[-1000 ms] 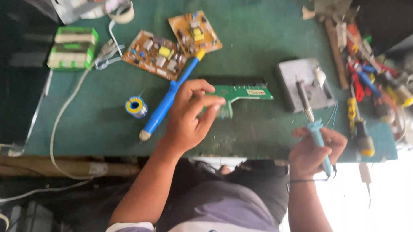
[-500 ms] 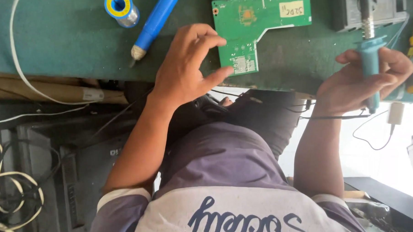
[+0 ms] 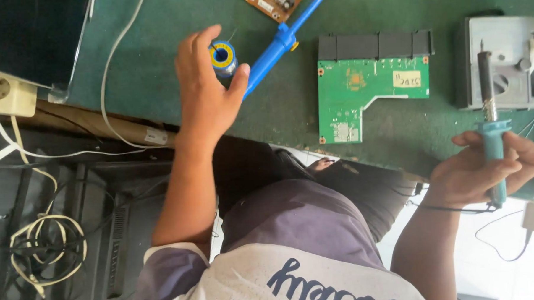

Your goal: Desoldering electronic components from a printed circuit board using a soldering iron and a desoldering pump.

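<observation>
Head view, item: solder spool point(image 3: 222, 57) — small reel with blue flanges and a yellow hub, lying on the green mat point(image 3: 157, 65) just beside a blue desoldering pump point(image 3: 278, 43). Judged light, rigid, a little slick on its rims; best pinched across the flanges. Left hand point(image 3: 206, 93) closes on it, fingers curling around the reel. Right hand point(image 3: 487, 172) clenched on a teal-handled soldering iron point(image 3: 490, 124), tip up — near a green circuit board point(image 3: 368, 90)
</observation>
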